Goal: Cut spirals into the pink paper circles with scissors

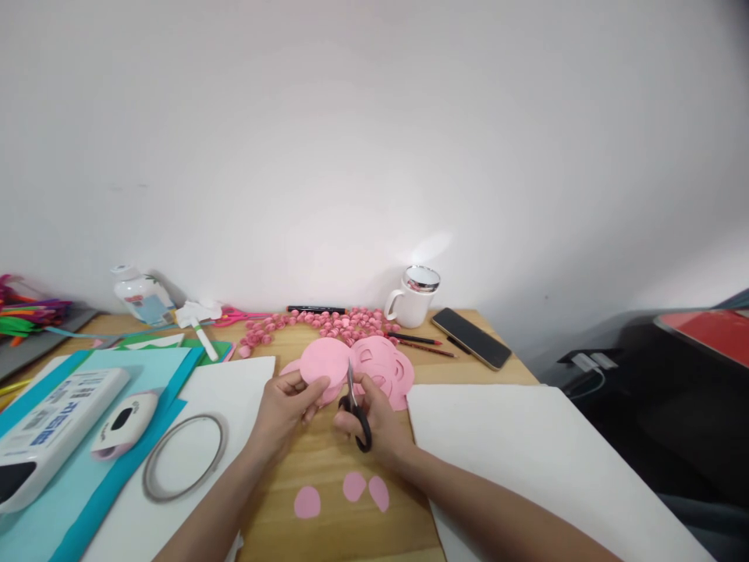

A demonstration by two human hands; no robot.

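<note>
My left hand (296, 402) pinches a round pink paper disc (324, 361) between thumb and fingers, above the wooden table (333, 538). In my right hand (374, 417) is a pair of scissors (363, 428) with black handles, the blades pointing up along the disc's right edge. Whether the blades have paper between them I cannot tell. Behind the hands lie pink paper pieces (380, 363) with curved cuts in them. Three small pink paper ovals (307, 502) rest on the wood nearer to me.
Many pink paper curls (319, 320) lie at the back, near a white mug (414, 297), pencils (418, 339) and a phone (473, 338). White sheets (527, 453) flank the hands. At left are a roll of tape (153, 484), a white box (64, 425) and a bottle (142, 297).
</note>
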